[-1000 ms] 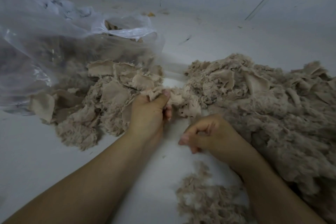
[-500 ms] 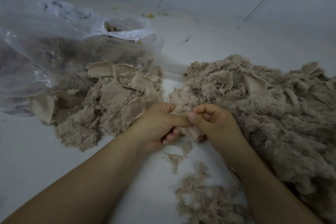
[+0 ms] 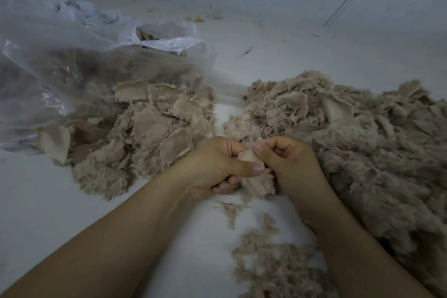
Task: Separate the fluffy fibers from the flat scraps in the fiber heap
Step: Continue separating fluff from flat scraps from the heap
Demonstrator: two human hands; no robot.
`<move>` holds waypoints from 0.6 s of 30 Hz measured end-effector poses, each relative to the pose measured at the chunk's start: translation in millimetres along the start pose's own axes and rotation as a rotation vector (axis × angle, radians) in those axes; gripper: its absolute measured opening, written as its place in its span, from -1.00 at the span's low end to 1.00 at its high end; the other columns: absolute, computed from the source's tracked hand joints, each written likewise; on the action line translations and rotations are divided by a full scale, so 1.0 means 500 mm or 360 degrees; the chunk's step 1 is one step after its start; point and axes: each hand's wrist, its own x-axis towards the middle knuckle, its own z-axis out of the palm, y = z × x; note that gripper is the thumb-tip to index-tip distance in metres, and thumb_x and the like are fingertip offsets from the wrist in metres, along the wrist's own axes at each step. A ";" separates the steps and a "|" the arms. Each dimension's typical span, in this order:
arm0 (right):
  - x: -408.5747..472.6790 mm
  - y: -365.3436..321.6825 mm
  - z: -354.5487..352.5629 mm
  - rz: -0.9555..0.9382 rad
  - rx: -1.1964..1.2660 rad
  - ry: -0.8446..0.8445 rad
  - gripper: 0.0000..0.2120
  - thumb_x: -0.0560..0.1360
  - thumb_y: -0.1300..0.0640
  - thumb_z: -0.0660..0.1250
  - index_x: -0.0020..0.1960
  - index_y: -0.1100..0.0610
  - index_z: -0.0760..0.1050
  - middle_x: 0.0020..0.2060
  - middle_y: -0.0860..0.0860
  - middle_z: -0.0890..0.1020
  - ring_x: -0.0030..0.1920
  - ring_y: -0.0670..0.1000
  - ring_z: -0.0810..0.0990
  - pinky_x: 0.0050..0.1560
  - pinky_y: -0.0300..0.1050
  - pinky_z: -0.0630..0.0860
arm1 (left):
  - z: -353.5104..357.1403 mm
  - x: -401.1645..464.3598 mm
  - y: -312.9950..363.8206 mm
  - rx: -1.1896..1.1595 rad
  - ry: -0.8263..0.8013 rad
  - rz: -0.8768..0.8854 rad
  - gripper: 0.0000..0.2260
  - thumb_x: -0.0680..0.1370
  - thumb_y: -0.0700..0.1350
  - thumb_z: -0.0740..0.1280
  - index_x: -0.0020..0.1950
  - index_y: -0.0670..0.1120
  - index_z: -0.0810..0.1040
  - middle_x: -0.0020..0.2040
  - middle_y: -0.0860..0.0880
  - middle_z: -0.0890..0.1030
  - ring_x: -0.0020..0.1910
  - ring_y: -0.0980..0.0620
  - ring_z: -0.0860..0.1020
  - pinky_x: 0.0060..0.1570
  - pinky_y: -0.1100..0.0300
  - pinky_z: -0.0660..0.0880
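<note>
Nearest: loose fluff pile on the surface. Above it, left hand & right hand, each grip clamped on one flat scrap, fingers curled round it. Risk: pulling too fast tears the scrap, or fluff stays stuck. Beyond: scrap pile left, fiber heap right, w/ plastic bag behind; dropped bits could re-mix.

Your view was dim, bluish-grey, light flat. Soft shadows sat under your forearms. Faint glare streaked plastic bag. Wide-angle lens bent frame edges; far corners went soft, fine fibre detail smeared.
</note>
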 end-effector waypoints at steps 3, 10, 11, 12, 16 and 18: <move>0.002 0.004 -0.001 0.0023 -0.0008 0.0084 -0.78 0.52 0.19 0.39 -0.27 0.26 0.58 -0.40 0.21 0.59 -0.40 0.06 0.50 -0.39 -0.16 0.49 | -0.010 -0.006 0.002 -0.0108 -0.0067 0.0037 -0.87 0.37 -0.20 0.49 -0.34 -0.11 0.58 -0.57 -0.06 0.36 -0.67 0.11 0.24 -0.64 0.35 0.16; 0.007 0.007 -0.003 0.0041 -0.0028 0.0102 -0.80 0.54 0.23 0.37 -0.27 0.18 0.58 -0.43 0.12 0.57 -0.42 0.00 0.46 -0.37 -0.19 0.46 | -0.026 -0.023 0.006 -0.0177 -0.0204 0.0166 -0.89 0.41 -0.26 0.45 -0.30 -0.10 0.64 -0.56 -0.01 0.41 -0.64 0.18 0.30 -0.64 0.38 0.21; 0.007 0.008 -0.005 0.0040 -0.0004 0.0121 -0.78 0.55 0.24 0.36 -0.28 0.17 0.58 -0.43 0.13 0.56 -0.41 0.00 0.46 -0.33 -0.15 0.46 | -0.027 -0.029 0.010 -0.0218 -0.0317 0.0161 -0.89 0.42 -0.27 0.43 -0.29 -0.10 0.64 -0.55 0.01 0.44 -0.64 0.20 0.32 -0.64 0.39 0.23; 0.007 0.008 -0.008 0.0038 0.0033 0.0130 -0.77 0.55 0.24 0.35 -0.28 0.17 0.57 -0.41 0.14 0.55 -0.39 0.01 0.46 -0.29 -0.11 0.46 | -0.026 -0.032 0.013 -0.0265 -0.0412 0.0158 -0.89 0.42 -0.27 0.41 -0.28 -0.10 0.64 -0.54 0.02 0.47 -0.63 0.21 0.34 -0.63 0.40 0.25; 0.001 0.003 -0.011 0.0007 0.0043 -0.0142 -0.80 0.48 0.33 0.40 -0.25 0.11 0.65 -0.38 0.07 0.62 -0.35 -0.05 0.55 -0.28 -0.16 0.51 | -0.028 -0.022 0.007 -0.0341 -0.0021 0.0232 -0.87 0.44 -0.25 0.42 -0.32 -0.12 0.60 -0.55 -0.02 0.38 -0.65 0.13 0.27 -0.62 0.36 0.12; -0.006 0.000 -0.008 0.0006 -0.0139 -0.0501 -0.76 0.38 0.40 0.44 -0.21 0.07 0.69 -0.31 0.09 0.66 -0.26 -0.01 0.59 -0.20 -0.15 0.52 | -0.031 -0.014 0.002 -0.0424 0.0186 0.0295 -0.85 0.43 -0.18 0.41 -0.34 -0.13 0.56 -0.53 -0.04 0.34 -0.64 0.10 0.24 -0.61 0.36 0.10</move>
